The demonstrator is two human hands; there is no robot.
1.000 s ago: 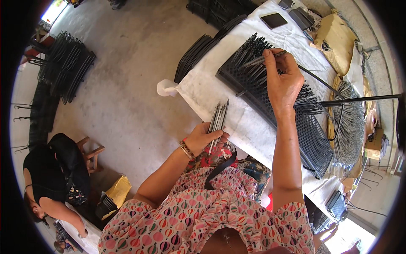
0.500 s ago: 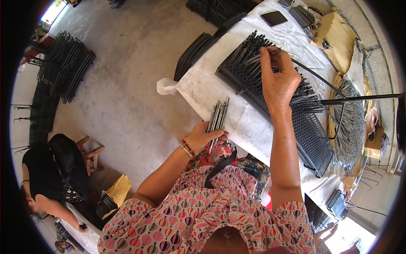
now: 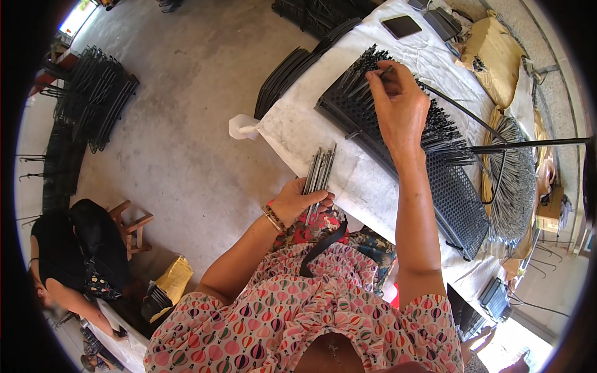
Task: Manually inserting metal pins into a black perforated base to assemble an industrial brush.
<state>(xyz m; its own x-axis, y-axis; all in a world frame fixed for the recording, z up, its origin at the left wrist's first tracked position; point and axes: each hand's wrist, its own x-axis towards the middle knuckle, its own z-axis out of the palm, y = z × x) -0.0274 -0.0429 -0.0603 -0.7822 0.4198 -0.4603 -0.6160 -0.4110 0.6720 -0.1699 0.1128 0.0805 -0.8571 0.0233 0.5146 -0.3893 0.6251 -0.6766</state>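
My left hand (image 3: 300, 200) is closed round a bundle of thin grey metal rods (image 3: 319, 171), which stick up past the thumb, over the table's near edge. Over a long black perforated rack (image 3: 367, 127), my right hand (image 3: 401, 105) has thumb and fingers pinched on a metal rod (image 3: 387, 71); only a short part of it shows. Many thin dark rods (image 3: 444, 140) stand packed in the rack's holes, on both sides of the right hand. Its near right part (image 3: 463, 208) shows bare holes. The palm hides some of the rods behind it.
A white-covered table (image 3: 298, 127) carries the rack and a dark flat device (image 3: 401, 26). Right of the rack lie a large wire bundle (image 3: 513, 180) and brown wrapping (image 3: 494, 59). Curved black bars (image 3: 289, 78) stand beyond the table. A person in black (image 3: 81, 255) sits at lower left.
My right hand has shifted left and slightly farther away along the rack, and the rod in its fingers now shows less. My left hand and its bundle have barely moved.
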